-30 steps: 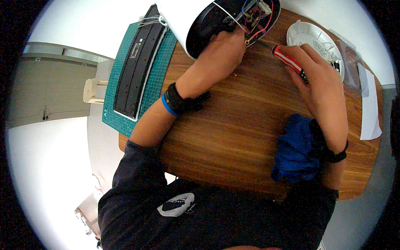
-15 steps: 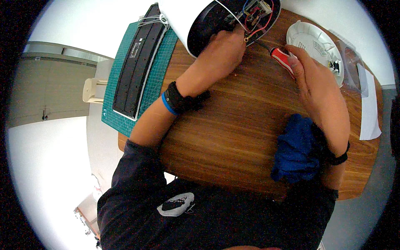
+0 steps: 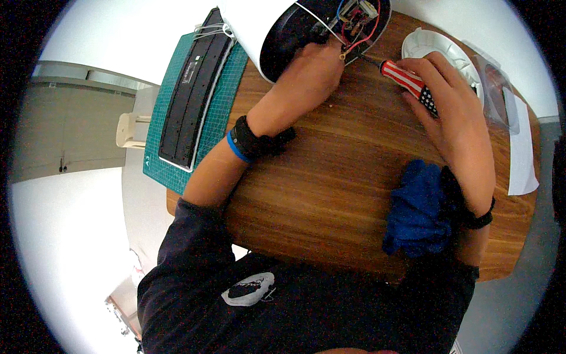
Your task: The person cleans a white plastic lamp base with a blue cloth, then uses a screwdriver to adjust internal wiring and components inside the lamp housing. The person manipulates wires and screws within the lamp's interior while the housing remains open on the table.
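Note:
My left hand (image 3: 303, 85) reaches into the open end of a white housing (image 3: 242, 23), its fingers closed beside a small ring terminal (image 3: 342, 56) on the rim; what they hold is unclear. Exposed electronics (image 3: 356, 17) with red and blue wires sit inside. My right hand (image 3: 448, 112) grips a screwdriver (image 3: 404, 76) with a stars-and-stripes handle, its shaft pointing at that terminal. A crumpled blue cloth (image 3: 415, 206) lies beside my right wrist.
On the wooden table (image 3: 312, 194), a black flat panel (image 3: 188, 94) with coiled cable rests on a green cutting mat (image 3: 160, 168). A white oval cover (image 3: 421, 41), a clear plastic piece (image 3: 492, 82) and white paper (image 3: 522, 147) lie at the right. A beige chair (image 3: 127, 130) stands at the left.
The screwdriver has turned in my right fingers and shifted slightly left. The housing has moved a little toward the left. My left hand stays at the rim, shifted slightly with it.

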A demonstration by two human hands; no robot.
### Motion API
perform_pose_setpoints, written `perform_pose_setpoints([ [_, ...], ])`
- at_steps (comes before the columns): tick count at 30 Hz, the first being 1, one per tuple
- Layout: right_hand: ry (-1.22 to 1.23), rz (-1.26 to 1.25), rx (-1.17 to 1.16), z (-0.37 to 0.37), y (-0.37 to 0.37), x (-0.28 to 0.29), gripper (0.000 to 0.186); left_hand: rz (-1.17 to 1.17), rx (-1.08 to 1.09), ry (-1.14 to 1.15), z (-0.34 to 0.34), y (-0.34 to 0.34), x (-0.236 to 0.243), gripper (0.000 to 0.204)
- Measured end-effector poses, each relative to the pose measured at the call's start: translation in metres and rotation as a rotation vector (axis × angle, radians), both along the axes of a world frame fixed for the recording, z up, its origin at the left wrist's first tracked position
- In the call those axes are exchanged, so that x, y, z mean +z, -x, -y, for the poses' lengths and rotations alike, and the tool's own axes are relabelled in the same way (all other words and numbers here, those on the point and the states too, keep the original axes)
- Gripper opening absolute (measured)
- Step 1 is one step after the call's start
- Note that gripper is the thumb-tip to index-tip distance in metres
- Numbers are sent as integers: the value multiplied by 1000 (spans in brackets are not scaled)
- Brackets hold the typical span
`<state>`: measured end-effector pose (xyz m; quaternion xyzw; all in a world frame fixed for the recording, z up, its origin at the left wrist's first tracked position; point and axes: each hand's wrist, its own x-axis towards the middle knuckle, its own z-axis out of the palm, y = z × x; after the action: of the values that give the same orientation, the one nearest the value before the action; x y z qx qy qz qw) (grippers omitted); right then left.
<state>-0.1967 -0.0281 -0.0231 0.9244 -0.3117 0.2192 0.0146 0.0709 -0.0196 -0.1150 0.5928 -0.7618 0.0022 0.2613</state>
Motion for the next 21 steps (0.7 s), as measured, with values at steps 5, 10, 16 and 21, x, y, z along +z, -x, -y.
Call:
perform_pose_setpoints([
  [5,-296,-25,-147,-4,-3,-7,29,5,-28,47,-1,-1,-1,34],
  [10,-201,-50,-162,-8,-5,-6,29,32,-8,53,2,-2,-6,33],
  [16,-37,-102,-54,-4,-1,1,36,14,-7,44,2,-4,-8,32],
  [21,132,-96,24,6,2,0,41,-36,-28,5,-1,-1,2,33],
])
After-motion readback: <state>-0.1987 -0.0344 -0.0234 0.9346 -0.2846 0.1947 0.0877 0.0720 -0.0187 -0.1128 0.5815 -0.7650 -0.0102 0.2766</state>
